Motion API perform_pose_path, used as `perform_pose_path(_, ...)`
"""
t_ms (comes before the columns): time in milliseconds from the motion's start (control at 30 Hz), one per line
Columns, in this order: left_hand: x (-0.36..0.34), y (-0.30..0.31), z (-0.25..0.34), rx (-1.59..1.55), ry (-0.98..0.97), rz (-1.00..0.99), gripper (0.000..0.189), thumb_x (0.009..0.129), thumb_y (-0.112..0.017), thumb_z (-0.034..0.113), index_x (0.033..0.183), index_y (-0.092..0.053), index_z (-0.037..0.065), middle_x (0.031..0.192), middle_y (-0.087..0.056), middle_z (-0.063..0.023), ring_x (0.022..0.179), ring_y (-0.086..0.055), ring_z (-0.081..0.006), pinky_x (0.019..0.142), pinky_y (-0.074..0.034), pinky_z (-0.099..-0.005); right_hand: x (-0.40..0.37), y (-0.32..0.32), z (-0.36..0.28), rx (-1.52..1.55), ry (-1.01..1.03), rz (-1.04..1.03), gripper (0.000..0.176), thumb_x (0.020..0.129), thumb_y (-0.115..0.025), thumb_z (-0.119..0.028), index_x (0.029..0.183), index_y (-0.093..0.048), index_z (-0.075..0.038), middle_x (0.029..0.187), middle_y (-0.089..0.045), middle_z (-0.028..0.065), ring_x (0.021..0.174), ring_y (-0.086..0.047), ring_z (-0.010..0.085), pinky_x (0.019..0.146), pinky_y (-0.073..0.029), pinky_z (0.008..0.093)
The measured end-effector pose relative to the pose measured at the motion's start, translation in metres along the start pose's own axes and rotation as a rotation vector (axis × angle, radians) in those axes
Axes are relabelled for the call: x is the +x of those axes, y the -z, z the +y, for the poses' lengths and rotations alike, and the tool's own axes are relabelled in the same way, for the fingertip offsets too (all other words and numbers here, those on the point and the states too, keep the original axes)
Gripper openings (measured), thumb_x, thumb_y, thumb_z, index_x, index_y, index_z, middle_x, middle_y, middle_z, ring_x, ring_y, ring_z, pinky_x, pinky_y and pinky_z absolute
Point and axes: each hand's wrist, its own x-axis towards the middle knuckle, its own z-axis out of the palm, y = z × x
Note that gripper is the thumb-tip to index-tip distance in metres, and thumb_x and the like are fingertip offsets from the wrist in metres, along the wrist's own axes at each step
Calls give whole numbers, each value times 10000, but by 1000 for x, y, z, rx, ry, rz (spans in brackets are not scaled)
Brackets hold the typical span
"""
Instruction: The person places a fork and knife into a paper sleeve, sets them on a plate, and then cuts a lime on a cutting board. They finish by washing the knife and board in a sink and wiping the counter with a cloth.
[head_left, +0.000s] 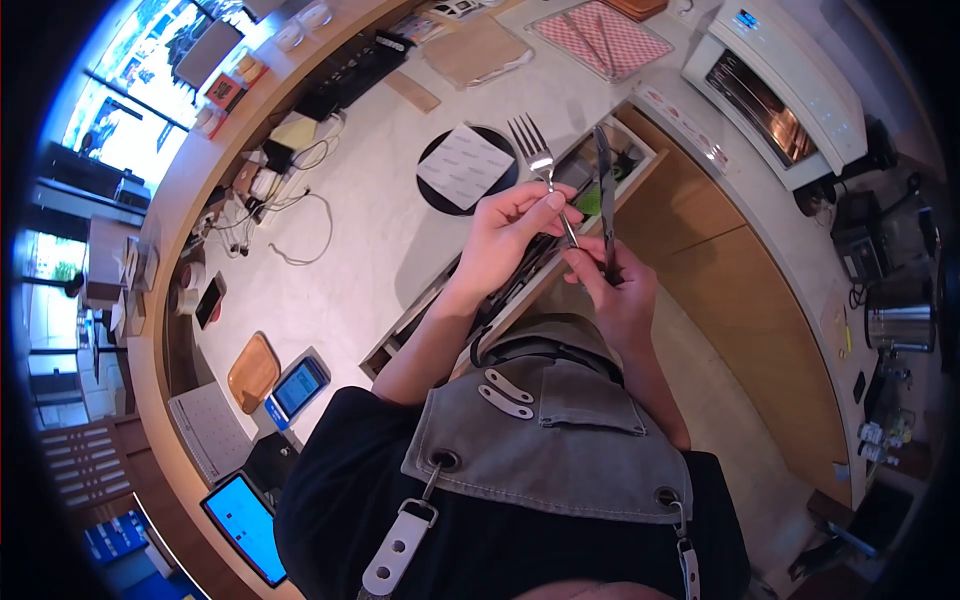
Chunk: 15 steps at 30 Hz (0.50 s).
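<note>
My left hand (510,235) is closed round the handle of a metal fork (538,152), whose tines point up and away from me. In my right hand (618,285) is a table knife (603,180), its blade upright beside the fork; those fingers also come close to the lower end of the fork's handle. Both hands are above an open drawer (520,285) with dark items and something green inside. Just beyond my left hand lies a round black plate (432,192) with a white printed paper (466,166) on it.
A lit toaster oven (770,95) stands at the upper right. A red checkered tray (600,40) holds long utensils at the back. Cables (300,250), a card terminal (298,388), a wooden tray (254,370) and a tablet (245,525) line the left side.
</note>
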Motion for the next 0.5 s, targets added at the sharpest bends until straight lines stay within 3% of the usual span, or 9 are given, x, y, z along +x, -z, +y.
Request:
perform_pose_path(67,-5,11,-7,-74,29,-31,372,1073,-515,266,1201,-665,-49,1015,-732,-97,927,-675,-133,871,-535,-291,3,-4,8,31,-8,-34,207,939,-716,-68,1103,-692,57,1004,-735,96,806,-683,106,747,-552,245)
perform_pose_path(100,-10,21,-21,-91,46,-72,508,1076,-479,415,1196,-667,-41,1005,-726,-94,914,-689,-160,869,-545,-304,4,-6,12,55,-19,-35,213,944,-706,-65,1119,-684,55,1004,-734,98,810,-684,112,750,-545,243)
perform_pose_path(167,-24,48,-75,-78,229,-113,575,1070,-445,485,1200,-665,-30,1037,-723,-102,933,-689,-176,893,-542,-326,5,-4,22,99,-37,-33,227,955,-688,-60,1151,-668,53,1004,-733,102,818,-686,122,754,-531,240)
perform_pose_path(267,-59,76,-169,-51,579,-207,658,1069,-382,551,1283,-616,-25,1150,-700,-124,1055,-672,-220,948,-519,-378,6,-1,43,219,-49,36,256,974,-648,-36,1219,-644,40,986,-734,99,784,-677,96,609,-485,203)
perform_pose_path(333,-74,86,-236,243,693,-299,718,1036,-398,624,1295,-616,-10,1170,-694,-139,1103,-654,-219,955,-503,-376,10,7,60,265,-17,33,252,981,-642,-40,1224,-638,27,995,-733,106,776,-682,107,574,-456,191)
perform_pose_path(367,-76,90,-252,257,686,-344,704,1036,-413,610,1281,-616,-18,1168,-691,-161,1101,-655,-242,957,-497,-383,11,10,65,290,-4,35,250,984,-639,-42,1226,-634,21,999,-732,109,772,-685,113,557,-442,185)
perform_pose_path(433,-73,97,-275,283,660,-431,677,1034,-441,582,1253,-615,-35,1165,-685,-204,1098,-656,-288,962,-486,-397,13,11,65,258,-81,82,241,978,-649,-47,1204,-632,34,1005,-729,117,764,-668,119,647,-487,213)
perform_pose_path(500,-78,95,-289,609,464,-359,632,1016,-491,521,1235,-605,-62,1145,-673,-252,1083,-652,-347,963,-482,-420,11,10,65,256,-107,109,235,974,-657,-52,1189,-633,40,1006,-727,122,765,-660,124,698,-516,235)
